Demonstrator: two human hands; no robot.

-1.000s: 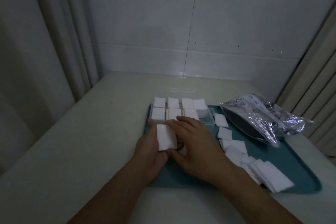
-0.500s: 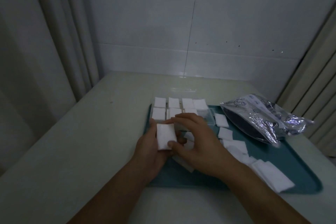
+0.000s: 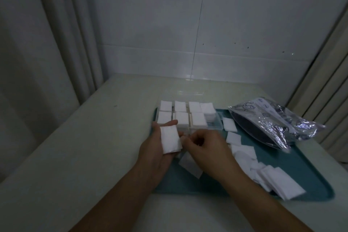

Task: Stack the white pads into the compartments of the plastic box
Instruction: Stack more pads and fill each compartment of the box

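A clear plastic box (image 3: 215,126) stands at the far left end of the teal tray (image 3: 301,173); most of its compartments hold white pads (image 3: 180,106). My left hand (image 3: 153,153) holds a small stack of white pads (image 3: 170,139) just in front of the box. Close beside it on the right, my right hand (image 3: 206,149) has its fingers curled and seems to pinch the top edge of a single pad (image 3: 190,165) that slants down to the tray. Loose pads (image 3: 244,156) lie scattered along the tray to the right.
A crinkled silver foil bag (image 3: 273,124) lies over the tray's far right edge. Another pile of loose pads (image 3: 282,182) sits near the tray's front right. The tray rests on a pale table (image 3: 84,147) against a tiled wall, with curtains on both sides.
My right hand has come off the stack in my left hand, dropped lower and curled its fingers. A single pad now shows beneath it. My left hand has barely moved.
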